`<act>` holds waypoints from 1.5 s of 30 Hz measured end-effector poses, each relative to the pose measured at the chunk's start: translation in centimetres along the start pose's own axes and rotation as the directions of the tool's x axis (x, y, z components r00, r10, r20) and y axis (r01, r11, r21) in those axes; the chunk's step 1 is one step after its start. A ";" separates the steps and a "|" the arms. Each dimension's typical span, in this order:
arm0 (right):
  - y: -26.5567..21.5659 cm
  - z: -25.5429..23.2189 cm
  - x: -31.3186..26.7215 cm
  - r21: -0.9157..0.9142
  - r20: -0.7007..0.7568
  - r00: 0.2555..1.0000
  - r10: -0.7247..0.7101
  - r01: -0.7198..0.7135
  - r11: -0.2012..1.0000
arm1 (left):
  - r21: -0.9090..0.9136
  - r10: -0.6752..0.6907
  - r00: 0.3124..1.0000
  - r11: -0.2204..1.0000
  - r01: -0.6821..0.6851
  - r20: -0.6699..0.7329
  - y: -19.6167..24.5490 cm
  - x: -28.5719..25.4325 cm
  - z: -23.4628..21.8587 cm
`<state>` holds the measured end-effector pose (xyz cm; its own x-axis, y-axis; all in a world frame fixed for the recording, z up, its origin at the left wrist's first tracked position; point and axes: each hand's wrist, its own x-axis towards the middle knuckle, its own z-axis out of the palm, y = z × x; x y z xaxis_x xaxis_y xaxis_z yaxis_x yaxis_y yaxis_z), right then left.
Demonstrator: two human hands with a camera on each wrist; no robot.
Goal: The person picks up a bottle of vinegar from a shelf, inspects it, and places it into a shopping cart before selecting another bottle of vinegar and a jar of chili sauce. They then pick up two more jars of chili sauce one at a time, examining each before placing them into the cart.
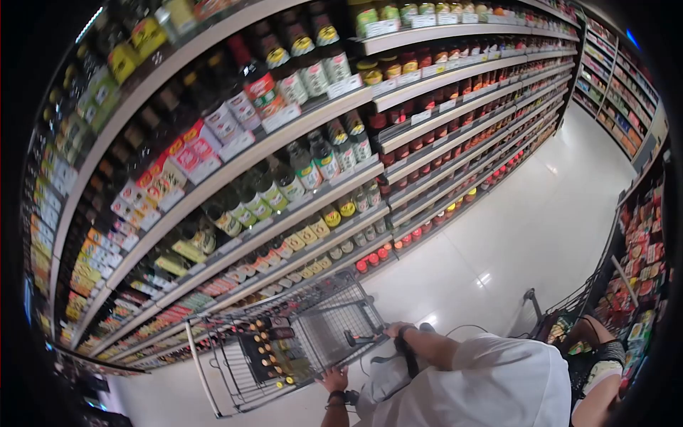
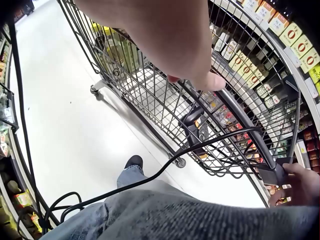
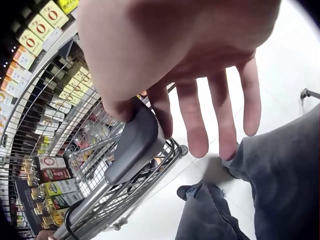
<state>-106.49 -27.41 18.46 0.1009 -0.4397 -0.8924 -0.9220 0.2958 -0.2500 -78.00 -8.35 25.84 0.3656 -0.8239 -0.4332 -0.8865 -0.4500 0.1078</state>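
Observation:
A wire shopping cart (image 1: 213,370) holds dark bottles with gold caps (image 3: 37,192) in a dark carrier. My left hand (image 1: 334,381) is on its handle; in the left wrist view, that hand (image 2: 165,40) has its thumb against the bar (image 2: 245,122) and a fingertip on the other side. My right hand (image 1: 395,329) touches the handle's corner piece (image 3: 137,142). In the right wrist view, the thumb side of the right hand (image 3: 185,45) rests on that corner, while several fingers (image 3: 220,115) hang straight beside it. The palm hides part of the handle.
Long shelves (image 1: 324,107) of bottles and jars run along the cart's far side. Pale floor (image 1: 491,242) stretches down the aisle. At the right are more stocked shelves (image 1: 644,249) and another person's bare leg (image 1: 597,398). A black cable (image 2: 165,167) crosses the left wrist view.

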 end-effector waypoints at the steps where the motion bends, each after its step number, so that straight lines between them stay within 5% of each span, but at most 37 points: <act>1: 1.1 0.9 2.4 0.014 0.010 1.000 -0.012 0.012 1.000 | -0.015 0.011 0.998 1.000 -0.012 -0.066 0.1 0.1 1.1; 7: 3.3 -4.3 -3.4 0.063 0.016 0.999 -0.048 0.047 0.997 | -0.026 -0.007 0.999 1.000 0.008 0.033 4.3 -0.5 1.1; 9: 4.3 -4.6 -3.6 0.097 -0.102 0.995 -0.012 0.022 0.995 | -0.190 0.038 0.999 0.981 -0.039 -0.005 4.9 -0.7 1.2; 11: 6.2 -5.0 -3.3 0.128 -0.186 0.983 -0.011 0.035 0.991 | -0.437 0.135 0.986 0.884 -0.164 -0.097 5.6 -1.5 -0.9; 13: 8.2 -5.9 -4.6 0.148 -0.235 0.971 -0.050 0.086 0.985 | -0.303 0.135 0.905 0.913 -0.271 -0.404 3.0 -0.6 1.6; 17: 11.1 -7.8 -5.5 0.105 -0.187 0.982 -0.024 0.044 0.993 | -0.237 -0.165 0.916 0.968 0.079 -0.366 -1.7 -3.3 -3.5; 19: 12.6 -8.3 -5.3 0.125 -0.234 0.972 -0.035 0.066 0.990 | -0.034 -0.160 0.800 0.985 0.172 -0.579 -4.3 -4.4 -6.3; 21: 14.5 -8.5 -4.6 0.182 -0.231 0.973 -0.001 0.044 0.982 | -0.110 -0.385 0.751 0.914 0.390 -0.536 -5.1 -5.8 -10.3; 23: 16.3 -8.4 -2.6 0.191 -0.284 0.959 0.006 0.051 0.980 | 0.070 -0.198 0.569 0.908 0.414 -0.798 -3.8 -7.0 -15.3; 24: 16.9 -9.4 -3.6 0.202 -0.290 0.957 0.011 0.050 0.978 | 0.006 -0.236 0.516 0.906 0.424 -0.823 -4.3 -6.9 -16.2; 25: 18.7 -9.0 -2.8 0.070 -0.337 0.927 -0.164 0.199 0.978 | -0.054 -0.279 0.469 0.898 0.437 -0.838 -5.5 -7.0 -16.5; 26: 17.9 -11.6 -5.6 0.190 -0.306 0.952 -0.003 0.065 0.980 | -0.097 -0.375 0.520 0.870 0.484 -0.767 -7.9 -6.4 -16.4; 29: 19.3 -12.7 -6.4 0.308 -0.421 0.900 0.116 0.021 0.951 | -0.122 -0.486 0.594 0.829 0.546 -0.642 -11.5 -4.5 -16.8; 30: 22.3 -10.6 -1.1 0.253 -0.448 0.893 0.035 0.090 0.963 | -0.179 -0.518 0.637 0.836 0.519 -0.571 -11.1 -4.2 -17.5; 31: 22.5 -11.4 -1.9 0.395 -0.440 0.887 0.140 0.051 0.917 | -0.243 -0.541 0.675 0.837 0.490 -0.502 -10.5 -3.5 -17.8; 33: 25.1 -9.1 2.7 0.817 -0.330 0.880 0.342 0.084 0.571 | -0.149 -0.501 0.711 0.854 0.498 -0.493 -9.4 -2.6 -18.5; 36: 23.8 -10.1 -1.7 0.968 -0.235 0.887 0.396 0.179 0.174 | -0.222 -0.476 0.723 0.878 0.425 -0.500 -8.9 -1.3 -19.6; 39: 25.1 -8.4 -3.2 0.993 -0.058 0.992 0.111 0.045 0.112 | -0.182 -0.374 0.758 0.927 0.329 -0.534 -11.8 -0.6 -19.2; 42: 21.5 -8.7 -8.7 0.988 0.120 0.992 0.032 -0.123 0.098 | -0.346 -0.395 0.812 0.903 0.256 -0.430 -15.0 0.9 -17.6; 45: 19.8 -7.2 -8.6 0.987 0.159 0.987 -0.026 -0.159 0.000 | -0.834 -0.408 0.909 0.467 0.293 0.091 -13.0 1.7 -17.4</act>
<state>-128.28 -23.94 23.87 0.1826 -0.3067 -0.9341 0.3529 0.9072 -0.2289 -60.90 -9.89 39.26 0.6676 -0.5336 -0.5191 -0.0705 -0.7395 0.6694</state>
